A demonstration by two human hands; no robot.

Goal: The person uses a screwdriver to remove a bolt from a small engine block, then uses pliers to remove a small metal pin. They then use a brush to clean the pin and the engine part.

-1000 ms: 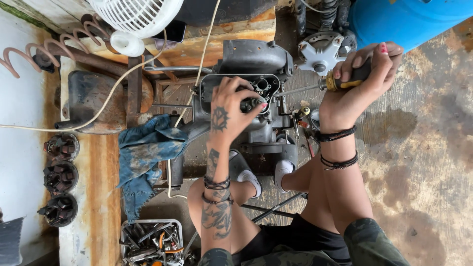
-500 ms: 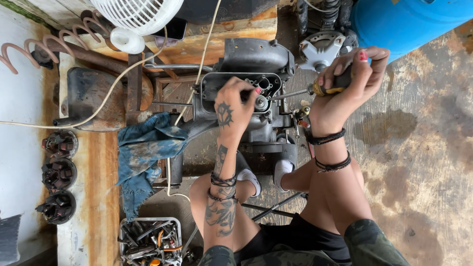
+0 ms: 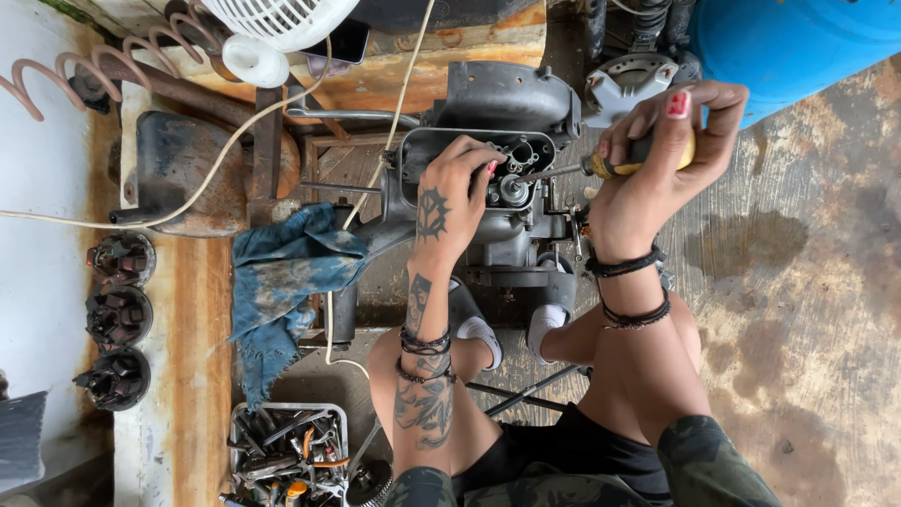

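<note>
A grey metal engine block (image 3: 511, 99) stands on the floor in front of me, its open housing facing up. My left hand (image 3: 450, 202) rests on the housing's edge, fingertips on a small round part (image 3: 511, 188) inside. My right hand (image 3: 662, 150) is shut on a yellow-handled screwdriver (image 3: 601, 167), whose shaft points left into the housing toward that part. My knees and white shoes sit just below the engine.
A blue rag (image 3: 282, 272) lies left of the engine. A tray of assorted tools (image 3: 286, 451) sits at the bottom left. A white fan (image 3: 272, 23), a cord, a rusty spring and three dark round parts (image 3: 117, 319) lie left. A blue drum (image 3: 798, 42) stands top right.
My right hand with the screwdriver has shifted left, bringing the tip into the housing. My left hand stays on the engine with small finger movement.
</note>
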